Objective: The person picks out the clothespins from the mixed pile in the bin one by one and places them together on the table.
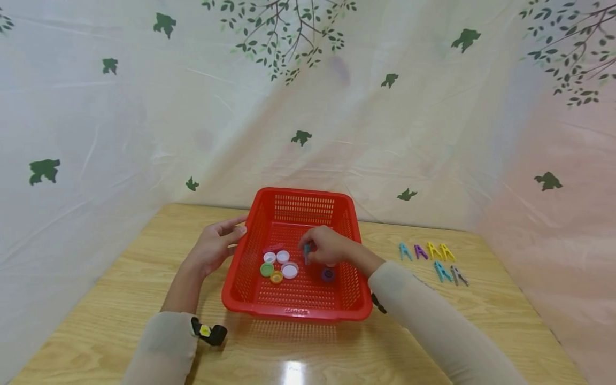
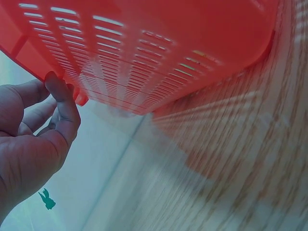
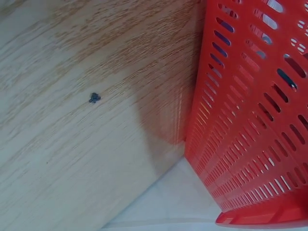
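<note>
A red plastic basket (image 1: 297, 313) with slotted walls stands on the table. My left hand (image 1: 214, 247) holds its left rim, thumb and fingertips at the edge; the left wrist view shows these fingers (image 2: 62, 103) against the rim. Inside the basket, my right hand (image 1: 327, 246) pinches a blue clothespin (image 1: 307, 252), partly covered by the fingers. Left of it lie a pink clothespin (image 1: 273, 248) and several caps: white (image 1: 290, 270), green (image 1: 267, 269) and yellow (image 1: 276, 277). A purple cap (image 1: 328, 275) sits below the right hand. The right wrist view does not show that hand.
On the table right of the basket, several clothespins lie in two rows: blue (image 1: 406, 251), purple (image 1: 421, 252), yellow (image 1: 433, 250) and grey (image 1: 459, 275) among them. A pale curtain (image 1: 231, 149) with leaf prints hangs behind the wooden table (image 1: 120, 289).
</note>
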A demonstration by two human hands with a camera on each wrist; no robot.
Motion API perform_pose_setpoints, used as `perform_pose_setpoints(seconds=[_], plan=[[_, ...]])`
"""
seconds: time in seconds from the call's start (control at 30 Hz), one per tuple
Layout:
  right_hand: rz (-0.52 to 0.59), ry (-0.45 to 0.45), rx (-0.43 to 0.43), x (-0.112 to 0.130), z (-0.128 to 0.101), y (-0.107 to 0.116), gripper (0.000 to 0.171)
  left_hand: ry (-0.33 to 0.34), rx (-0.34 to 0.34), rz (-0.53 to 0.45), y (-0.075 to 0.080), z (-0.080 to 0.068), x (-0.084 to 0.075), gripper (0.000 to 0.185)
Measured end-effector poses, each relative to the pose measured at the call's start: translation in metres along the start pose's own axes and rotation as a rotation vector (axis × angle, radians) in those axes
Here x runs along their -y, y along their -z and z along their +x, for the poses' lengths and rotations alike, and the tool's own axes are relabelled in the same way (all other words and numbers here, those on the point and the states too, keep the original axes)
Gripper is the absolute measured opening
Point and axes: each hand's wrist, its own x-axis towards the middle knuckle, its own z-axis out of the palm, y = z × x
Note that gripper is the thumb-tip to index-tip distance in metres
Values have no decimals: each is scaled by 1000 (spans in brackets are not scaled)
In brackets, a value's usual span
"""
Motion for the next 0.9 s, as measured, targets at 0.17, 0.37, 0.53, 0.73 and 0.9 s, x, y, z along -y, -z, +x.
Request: perform_pose_setpoints(seconds=[0.17,0.37,0.53,0.73,0.9], plan=[[-50,-1,42,-1,0,-2,33,-1,-3,-1,-1,-1,0,53],[-44,9,83,-1,0,-4,37,-10,-3,6,0,-1,0,55],[-53,17,120,1,0,-4,26,-7,-7,4,0,-1,0,54],[-109,-10,154,2,2,-6,21,-5,-9,3,1,-1,-1,54],[-126,-39,178,2,1,-6,22,-3,-6,2,0,-1,-1,52]])
